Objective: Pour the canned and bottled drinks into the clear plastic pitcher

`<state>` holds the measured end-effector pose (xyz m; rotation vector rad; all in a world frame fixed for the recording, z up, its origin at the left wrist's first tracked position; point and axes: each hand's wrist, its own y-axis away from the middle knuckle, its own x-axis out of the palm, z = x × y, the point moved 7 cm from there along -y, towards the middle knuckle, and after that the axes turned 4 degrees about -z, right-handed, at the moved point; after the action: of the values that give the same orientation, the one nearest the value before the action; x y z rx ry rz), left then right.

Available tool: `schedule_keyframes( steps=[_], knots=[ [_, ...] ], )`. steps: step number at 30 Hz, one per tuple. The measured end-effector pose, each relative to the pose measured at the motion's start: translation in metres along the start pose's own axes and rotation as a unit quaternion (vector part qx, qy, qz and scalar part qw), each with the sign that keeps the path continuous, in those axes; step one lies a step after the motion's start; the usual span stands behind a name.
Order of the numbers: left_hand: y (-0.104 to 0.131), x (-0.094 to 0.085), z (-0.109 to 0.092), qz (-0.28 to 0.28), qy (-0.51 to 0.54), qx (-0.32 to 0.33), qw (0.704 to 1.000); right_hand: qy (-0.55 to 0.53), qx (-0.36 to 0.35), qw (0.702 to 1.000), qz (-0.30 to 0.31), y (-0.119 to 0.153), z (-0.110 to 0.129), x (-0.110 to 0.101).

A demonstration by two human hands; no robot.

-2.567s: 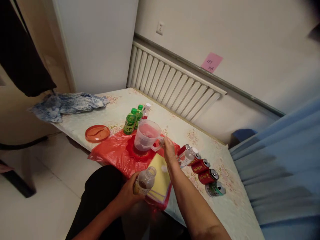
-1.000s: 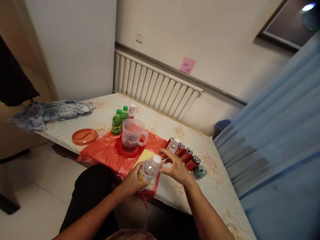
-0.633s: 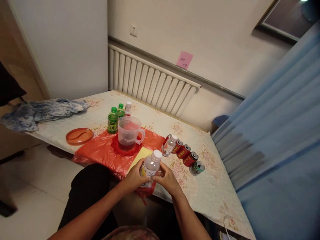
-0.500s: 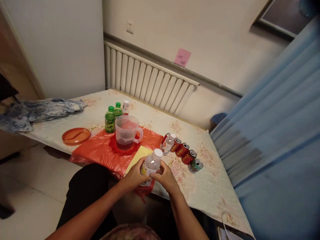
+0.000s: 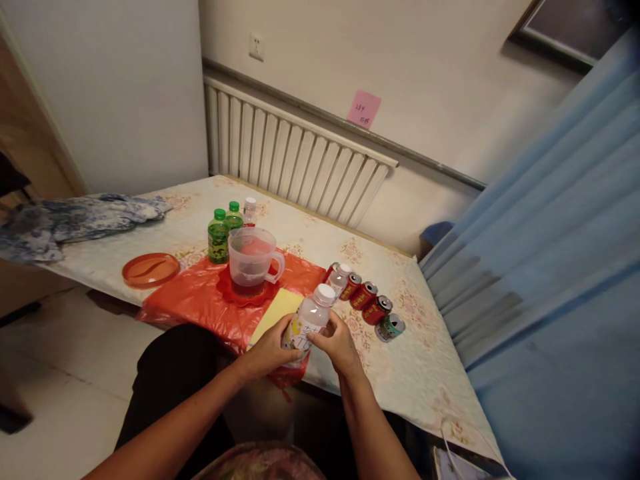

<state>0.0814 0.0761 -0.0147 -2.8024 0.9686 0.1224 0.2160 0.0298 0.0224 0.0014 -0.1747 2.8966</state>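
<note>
A clear plastic bottle (image 5: 306,327) with a white cap and a printed label is held between my two hands above the table's near edge, its top tilted to the right. My left hand (image 5: 270,347) wraps around its lower left side. On the right side, my right hand (image 5: 340,345) has its thumb on the label and its fingers behind, partly hidden. Beyond the bottle lies a yellow sheet (image 5: 277,312) on a red plastic bag (image 5: 185,299). A clear measuring jug (image 5: 250,263) with dark liquid stands on a red scalloped dish (image 5: 225,288).
Right of the bag stand several drink cans (image 5: 364,295) in a row, with another white-capped bottle (image 5: 339,280) among them. Two green-capped bottles (image 5: 218,240) are behind the jug. An orange lid (image 5: 151,270) and a patterned cloth (image 5: 100,220) lie left. A blue curtain (image 5: 540,220) hangs right.
The bottle has been raised slightly and tilted to the right, showing more of its label. My right hand has shifted a little to the right along with it.
</note>
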Motion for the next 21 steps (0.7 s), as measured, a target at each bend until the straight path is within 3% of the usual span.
schedule_keyframes(
  steps=[10, 15, 21],
  knots=[
    [0.005, -0.001, -0.017, -0.027, -0.07, 0.017, 0.997, -0.023, 0.02, 0.999, 0.016, 0.009, -0.004, 0.005],
    [0.005, 0.0, -0.016, -0.025, -0.071, 0.016, 0.997, 0.005, 0.012, 1.0, -0.016, 0.01, -0.004, 0.002],
    [0.004, 0.004, -0.01, -0.014, -0.048, 0.003, 0.999, -0.003, 0.017, 1.0, -0.01, 0.012, -0.005, 0.002]
  ],
)
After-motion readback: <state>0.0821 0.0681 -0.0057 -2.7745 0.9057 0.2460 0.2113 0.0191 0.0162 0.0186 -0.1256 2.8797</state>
